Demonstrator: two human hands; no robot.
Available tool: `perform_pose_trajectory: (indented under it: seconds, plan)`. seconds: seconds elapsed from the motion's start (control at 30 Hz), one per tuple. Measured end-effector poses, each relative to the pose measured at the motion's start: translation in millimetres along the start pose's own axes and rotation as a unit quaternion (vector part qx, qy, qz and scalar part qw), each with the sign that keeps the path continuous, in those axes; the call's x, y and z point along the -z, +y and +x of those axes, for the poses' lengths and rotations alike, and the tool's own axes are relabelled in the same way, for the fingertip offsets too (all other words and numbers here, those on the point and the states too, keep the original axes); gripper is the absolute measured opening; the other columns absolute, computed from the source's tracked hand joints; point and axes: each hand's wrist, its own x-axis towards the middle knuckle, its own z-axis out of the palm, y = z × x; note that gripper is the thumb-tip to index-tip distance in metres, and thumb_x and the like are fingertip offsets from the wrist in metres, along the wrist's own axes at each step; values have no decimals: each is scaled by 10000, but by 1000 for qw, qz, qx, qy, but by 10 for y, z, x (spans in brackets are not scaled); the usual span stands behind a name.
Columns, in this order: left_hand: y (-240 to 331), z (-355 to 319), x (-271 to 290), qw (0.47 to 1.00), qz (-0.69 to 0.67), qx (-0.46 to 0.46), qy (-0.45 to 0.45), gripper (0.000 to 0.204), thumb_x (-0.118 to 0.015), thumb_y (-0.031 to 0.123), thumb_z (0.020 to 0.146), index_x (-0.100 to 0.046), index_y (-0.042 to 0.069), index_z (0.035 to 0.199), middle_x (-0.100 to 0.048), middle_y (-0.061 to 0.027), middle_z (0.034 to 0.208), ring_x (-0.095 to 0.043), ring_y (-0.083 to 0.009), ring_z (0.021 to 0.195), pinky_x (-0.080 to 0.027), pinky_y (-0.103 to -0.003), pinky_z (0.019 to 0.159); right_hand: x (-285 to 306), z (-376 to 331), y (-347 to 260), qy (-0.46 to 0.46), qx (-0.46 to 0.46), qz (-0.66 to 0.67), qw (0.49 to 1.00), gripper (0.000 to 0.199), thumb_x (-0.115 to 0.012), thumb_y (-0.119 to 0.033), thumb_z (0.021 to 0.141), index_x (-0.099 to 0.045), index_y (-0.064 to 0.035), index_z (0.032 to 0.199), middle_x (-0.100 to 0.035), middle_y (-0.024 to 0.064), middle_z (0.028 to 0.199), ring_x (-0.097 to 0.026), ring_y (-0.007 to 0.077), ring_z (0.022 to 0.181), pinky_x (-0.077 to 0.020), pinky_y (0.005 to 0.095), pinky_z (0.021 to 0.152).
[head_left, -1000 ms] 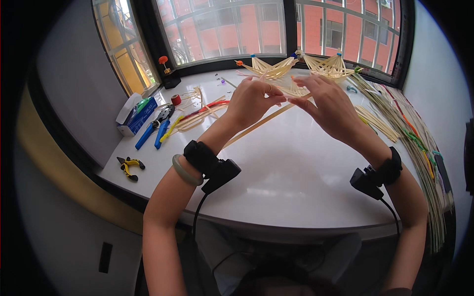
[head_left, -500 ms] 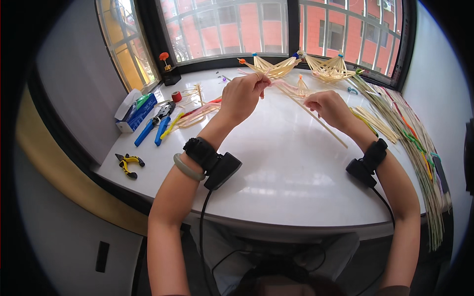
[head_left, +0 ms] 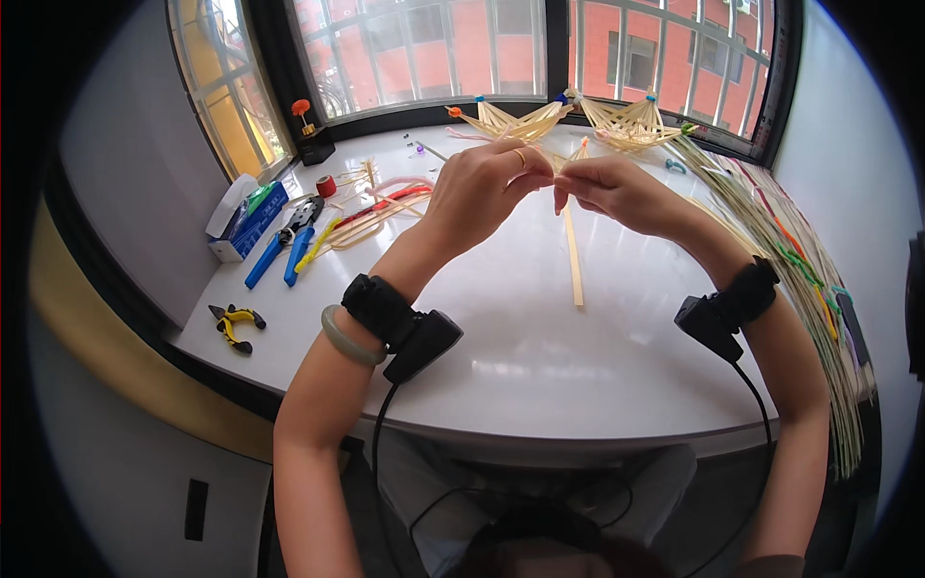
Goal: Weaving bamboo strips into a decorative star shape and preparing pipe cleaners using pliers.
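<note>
My left hand point(head_left: 489, 185) and my right hand point(head_left: 621, 193) meet above the table, their fingertips pinched together. A flat pale bamboo strip point(head_left: 575, 265) slants down from between them toward me. Its upper end is hidden by the fingers, and the pink fuzzy stem seen there before is not visible now. Behind the hands stand two fan-shaped pieces woven of bamboo strips, a left one point(head_left: 511, 120) with an orange end and a right one point(head_left: 631, 130) with blue and green ends. The tip of a smaller strip piece point(head_left: 582, 147) shows just above my right hand.
To the left lie blue-handled pliers point(head_left: 301, 241), small yellow-and-black pliers point(head_left: 234, 326), a tissue box point(head_left: 249, 222), a red spool point(head_left: 326, 186) and loose strips with fuzzy stems point(head_left: 385, 205). Long stalks point(head_left: 819, 318) hang over the right table edge. A window point(head_left: 434, 48) closes off the back.
My right hand has moved left and up to meet my left hand at the strip's upper end. The strip has swung from slanting right to hanging nearly straight toward me. The view shifted slightly.
</note>
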Motion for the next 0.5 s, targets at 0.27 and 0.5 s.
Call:
perform_pose_trajectory:
  seconds: [0.27, 0.5]
  plan:
    - [-48, -67, -18, 999, 13, -3, -49, 82, -619, 143, 794, -685, 141, 843, -582, 2, 561, -535, -147, 490, -399, -281, 471, 137, -362, 206, 48, 26, -66, 996, 253, -472, -205, 923, -606, -40, 785, -365, 3, 583, -342, 103, 566, -302, 263, 536]
    - [-38, -21, -7, 966, -175, 137, -134, 127, -548, 57, 853, -641, -24, 880, -619, -42, 689, -475, -54, 509, -419, -210, 475, 353, -615, 435, 93, 57, -107, 988, 243, -466, -173, 924, -555, -19, 758, -429, 28, 623, -389, 108, 612, -345, 252, 589]
